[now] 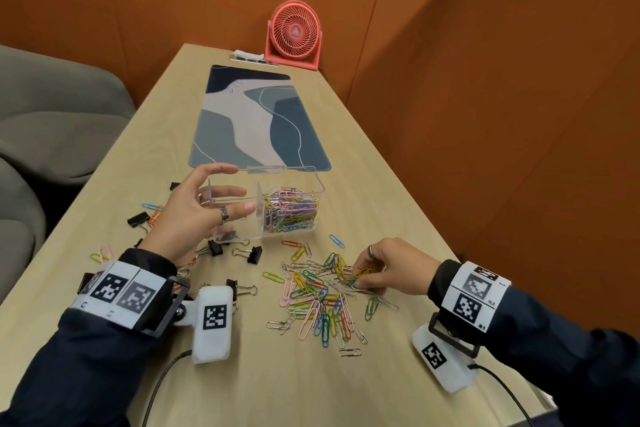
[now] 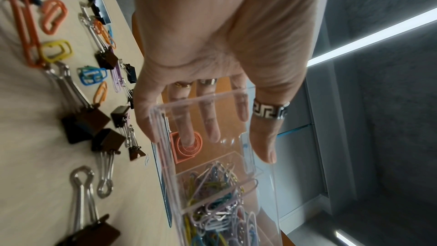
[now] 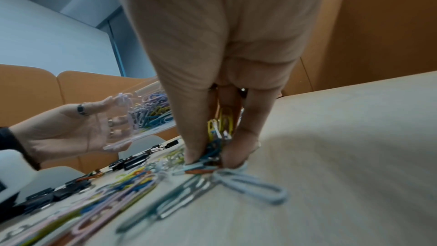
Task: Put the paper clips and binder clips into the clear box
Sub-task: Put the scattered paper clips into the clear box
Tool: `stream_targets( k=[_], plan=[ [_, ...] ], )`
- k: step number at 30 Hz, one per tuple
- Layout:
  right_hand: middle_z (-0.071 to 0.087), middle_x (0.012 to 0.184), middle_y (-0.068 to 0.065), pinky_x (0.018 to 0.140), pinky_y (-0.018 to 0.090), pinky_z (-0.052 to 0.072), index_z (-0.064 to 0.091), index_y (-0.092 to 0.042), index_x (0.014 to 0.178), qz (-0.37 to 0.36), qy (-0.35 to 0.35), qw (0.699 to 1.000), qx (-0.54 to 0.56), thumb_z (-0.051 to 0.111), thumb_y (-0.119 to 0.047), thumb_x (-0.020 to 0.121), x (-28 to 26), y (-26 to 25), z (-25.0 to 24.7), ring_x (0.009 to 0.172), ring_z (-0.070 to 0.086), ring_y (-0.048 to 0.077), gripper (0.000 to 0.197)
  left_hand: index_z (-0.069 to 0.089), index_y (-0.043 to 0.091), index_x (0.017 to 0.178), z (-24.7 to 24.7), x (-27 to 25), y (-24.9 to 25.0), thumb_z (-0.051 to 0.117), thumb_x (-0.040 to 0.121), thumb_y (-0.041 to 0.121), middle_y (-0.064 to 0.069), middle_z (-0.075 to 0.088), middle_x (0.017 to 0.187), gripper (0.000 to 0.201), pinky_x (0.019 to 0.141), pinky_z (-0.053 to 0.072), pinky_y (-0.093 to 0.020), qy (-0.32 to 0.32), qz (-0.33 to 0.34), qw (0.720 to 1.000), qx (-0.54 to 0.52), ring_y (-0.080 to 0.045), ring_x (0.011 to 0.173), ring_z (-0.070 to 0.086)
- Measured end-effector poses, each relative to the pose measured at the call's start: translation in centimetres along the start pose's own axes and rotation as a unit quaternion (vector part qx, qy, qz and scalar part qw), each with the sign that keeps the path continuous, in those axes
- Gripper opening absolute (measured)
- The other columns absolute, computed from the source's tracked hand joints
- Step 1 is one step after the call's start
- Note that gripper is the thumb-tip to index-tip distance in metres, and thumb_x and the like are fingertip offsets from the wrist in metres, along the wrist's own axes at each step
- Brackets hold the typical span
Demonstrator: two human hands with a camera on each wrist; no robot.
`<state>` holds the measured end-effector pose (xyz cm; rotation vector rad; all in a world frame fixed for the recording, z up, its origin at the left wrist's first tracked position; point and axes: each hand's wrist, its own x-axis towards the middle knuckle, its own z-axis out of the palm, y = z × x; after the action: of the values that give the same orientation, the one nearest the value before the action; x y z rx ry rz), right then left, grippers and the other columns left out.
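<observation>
My left hand (image 1: pixel 239 191) holds the clear box (image 1: pixel 304 180) tilted above the table, thumb on its near wall and fingers behind it (image 2: pixel 227 143). The box's right compartment is packed with coloured paper clips (image 1: pixel 291 211); a black binder clip (image 1: pixel 228 236) lies in the left one. My right hand (image 1: pixel 360 282) is down on the loose pile of paper clips (image 1: pixel 322 302) and pinches a bunch of them between thumb and fingers (image 3: pixel 211 156). Black binder clips (image 1: pixel 252 253) lie scattered under and left of the box.
A blue-grey desk mat (image 1: pixel 256 121) lies beyond the box, with a pink fan (image 1: pixel 294 35) and a power strip (image 1: pixel 249 57) at the far end. Orange walls close the right side; a grey sofa (image 1: pixel 52 114) stands left of the table.
</observation>
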<state>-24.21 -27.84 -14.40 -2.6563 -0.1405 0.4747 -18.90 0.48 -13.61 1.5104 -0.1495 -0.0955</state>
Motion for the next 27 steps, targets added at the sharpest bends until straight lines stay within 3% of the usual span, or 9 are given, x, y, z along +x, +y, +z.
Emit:
stream_targets(
  k=[4,7,11,13,15,17,20,24,27],
  plan=[
    [0.071,0.081,0.007,0.068,0.021,0.053,0.071,-0.017,0.090,-0.005,-0.005,0.999,0.046,0.073,-0.019,0.080,0.2,0.7,-0.3,0.054,0.060,0.001,0.011,0.058,0.036,0.102,0.1,0.1,-0.1,0.077,0.055,0.019,-0.008,0.067,0.107,0.054,0.082,0.053,-0.046,-0.004,0.003,1.000,-0.002,-0.024,0.095,0.064],
    [0.071,0.076,0.008,0.063,0.017,0.053,0.068,-0.021,0.084,-0.020,0.005,0.998,0.066,0.073,-0.015,0.080,0.3,0.6,-1.1,0.052,0.060,0.002,0.008,0.058,0.035,0.103,0.1,0.2,-0.2,0.077,0.054,0.019,-0.009,0.067,0.107,0.055,0.080,0.053,-0.045,-0.005,0.002,1.000,-0.003,-0.025,0.094,0.065],
    [0.066,0.059,-0.011,0.055,0.010,0.049,0.069,-0.012,0.087,-0.043,0.050,0.992,0.104,0.072,-0.010,0.079,0.5,-1.2,-3.6,0.044,0.058,-0.002,0.009,0.058,0.033,0.104,0.1,0.3,-0.4,0.077,0.058,0.014,-0.010,0.067,0.107,0.054,0.071,0.055,-0.040,-0.009,0.003,1.000,-0.005,-0.024,0.092,0.065],
    [0.064,0.051,-0.014,0.055,0.009,0.048,0.070,-0.012,0.086,-0.073,0.079,0.989,0.104,0.072,-0.011,0.079,0.8,-2.8,-5.4,0.044,0.058,-0.003,0.008,0.058,0.033,0.105,0.1,0.3,-0.4,0.077,0.059,0.013,-0.010,0.067,0.107,0.054,0.067,0.057,-0.037,-0.012,0.004,1.000,-0.004,-0.025,0.092,0.065],
    [0.064,0.049,-0.016,0.055,0.008,0.047,0.070,-0.011,0.087,-0.105,0.110,0.982,0.108,0.072,-0.011,0.079,1.2,-4.6,-7.0,0.044,0.058,-0.003,0.008,0.058,0.032,0.105,0.1,0.2,-0.4,0.077,0.055,0.016,-0.010,0.067,0.106,0.055,0.072,0.057,-0.043,-0.014,0.001,1.000,-0.003,-0.028,0.094,0.066],
    [0.064,0.053,-0.014,0.055,0.007,0.047,0.070,-0.007,0.090,-0.135,0.137,0.975,0.110,0.071,-0.010,0.080,1.8,-6.4,-8.1,0.044,0.058,-0.004,0.010,0.059,0.032,0.105,0.1,0.2,-0.4,0.077,0.054,0.017,-0.010,0.068,0.105,0.056,0.081,0.053,-0.051,-0.016,-0.003,1.000,-0.001,-0.032,0.097,0.065],
    [0.062,0.064,-0.008,0.053,0.005,0.045,0.069,-0.002,0.093,-0.163,0.157,0.970,0.084,0.069,-0.008,0.082,3.1,-8.7,-8.4,0.045,0.058,-0.005,0.013,0.060,0.031,0.105,0.1,0.2,-0.4,0.078,0.053,0.017,-0.010,0.069,0.104,0.057,0.083,0.051,-0.054,-0.020,-0.005,1.000,0.002,-0.035,0.098,0.066],
    [0.070,0.076,0.005,0.066,0.020,0.052,0.073,-0.007,0.090,-0.162,0.161,0.973,0.028,0.074,-0.013,0.078,4.8,-9.9,-6.7,0.059,0.061,0.010,0.013,0.060,0.030,0.105,0.2,0.2,-0.2,0.078,0.053,0.016,-0.010,0.069,0.103,0.057,0.083,0.049,-0.059,-0.021,-0.007,1.000,-0.002,-0.030,0.092,0.066],
    [0.069,0.078,-0.004,0.071,0.012,0.050,0.074,-0.011,0.090,-0.173,0.157,0.972,0.010,0.076,-0.014,0.075,5.1,-9.6,-5.5,0.067,0.061,0.004,0.015,0.060,0.030,0.105,0.2,0.1,-0.2,0.078,0.054,0.015,-0.011,0.069,0.104,0.056,0.083,0.049,-0.060,-0.023,-0.007,1.000,-0.008,-0.028,0.090,0.065]
  ],
)
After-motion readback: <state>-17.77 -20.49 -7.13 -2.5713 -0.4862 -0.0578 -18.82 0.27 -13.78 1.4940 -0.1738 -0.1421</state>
